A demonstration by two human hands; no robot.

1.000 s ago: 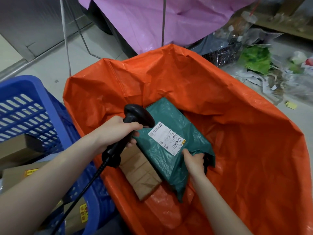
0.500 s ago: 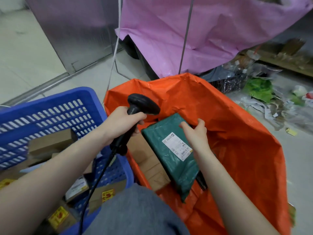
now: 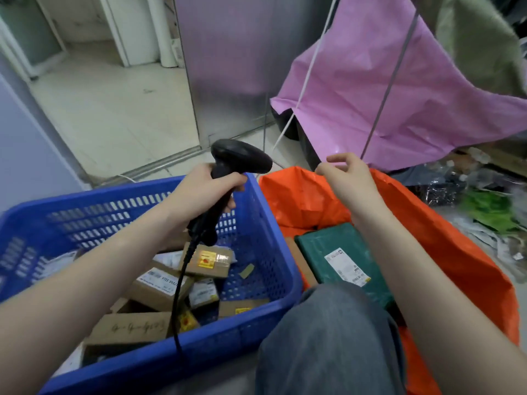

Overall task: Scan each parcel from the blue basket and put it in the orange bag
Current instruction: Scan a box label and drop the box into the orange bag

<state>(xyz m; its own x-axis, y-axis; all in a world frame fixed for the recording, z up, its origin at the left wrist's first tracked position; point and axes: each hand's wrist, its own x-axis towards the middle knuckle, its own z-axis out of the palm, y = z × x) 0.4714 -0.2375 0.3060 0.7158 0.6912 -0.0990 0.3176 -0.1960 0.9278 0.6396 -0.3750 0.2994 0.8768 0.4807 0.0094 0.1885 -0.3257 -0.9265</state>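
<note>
My left hand [image 3: 204,189] grips the handle of a black barcode scanner [image 3: 238,159], held above the blue basket [image 3: 256,212]; its cable hangs down into the basket. Several brown cardboard parcels [image 3: 162,286] with labels lie inside the basket. My right hand [image 3: 348,178] hovers empty with fingers loosely apart over the far rim of the orange bag [image 3: 456,252]. A green plastic parcel [image 3: 342,260] with a white label lies in the bag, beside a partly hidden brown box [image 3: 299,260].
My knee in grey trousers [image 3: 330,337] sits between basket and bag. A pink bag [image 3: 399,89] hangs on a thin metal frame behind the orange bag. Plastic scraps and green litter [image 3: 490,206] cover the floor at right. A metal door panel [image 3: 228,67] stands behind.
My right hand has let go of the green parcel, which now lies in the orange bag, and has risen above the rim. The view has lifted and swung left toward the basket.
</note>
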